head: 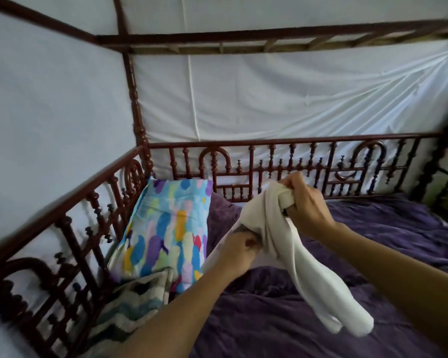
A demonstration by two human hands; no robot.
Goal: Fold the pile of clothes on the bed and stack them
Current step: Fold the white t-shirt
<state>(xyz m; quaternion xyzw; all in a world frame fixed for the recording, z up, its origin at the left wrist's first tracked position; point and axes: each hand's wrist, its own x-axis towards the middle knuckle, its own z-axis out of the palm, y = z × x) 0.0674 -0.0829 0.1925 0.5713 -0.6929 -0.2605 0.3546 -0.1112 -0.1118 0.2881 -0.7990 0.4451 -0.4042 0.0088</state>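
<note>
Carved wooden bedframe [269, 161], seemingly white-draped

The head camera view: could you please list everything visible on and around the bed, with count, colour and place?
white garment: one, white, held up above the bed, its ends hanging down
pillow: one, blue with multicolour dabs, propped against the left railing near the far corner
patterned cloth: one, cream with dark and teal zigzags, in front of the pillow by the left railing
bed cover: one, purple, spread over the bed
bed frame: one, dark red turned wood, railings at left and far side, posts rising overhead
white fabric: white, stretched behind the railings
left hand: one, gripping the garment low
right hand: one, gripping the garment's bunched top
</note>
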